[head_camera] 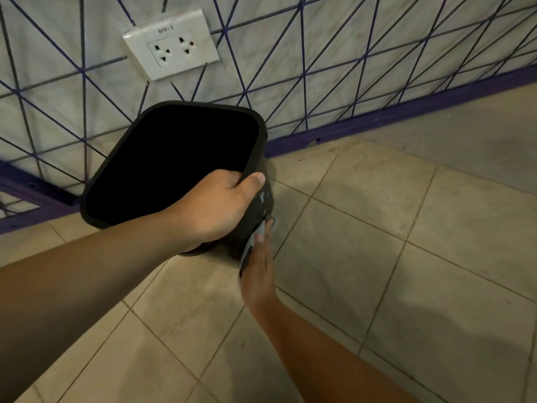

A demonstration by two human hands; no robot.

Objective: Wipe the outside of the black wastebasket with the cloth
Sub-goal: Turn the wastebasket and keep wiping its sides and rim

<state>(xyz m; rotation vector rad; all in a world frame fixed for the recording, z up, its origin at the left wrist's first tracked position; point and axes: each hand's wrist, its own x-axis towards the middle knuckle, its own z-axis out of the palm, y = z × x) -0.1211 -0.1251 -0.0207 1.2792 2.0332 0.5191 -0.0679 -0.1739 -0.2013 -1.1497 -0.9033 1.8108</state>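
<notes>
**Wiping the side wall low down**

On the tiled floor (pixel 377 228), by the patterned wall (pixel 319 53), our right hand (pixel 257 269) presses the cloth (pixel 251 242) flat, fingers straight, against the black wastebasket (pixel 263 196). Our left hand (pixel 215 205) clamps its near rim, tilting it. We should keep even pressure and work up towards the pale smears.

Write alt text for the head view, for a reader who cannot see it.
A person's left hand grips the rim of a tilted black wastebasket while the right hand presses a grey cloth against its outer side. Behind it stand a tiled floor and a wall with a white double socket.
</notes>
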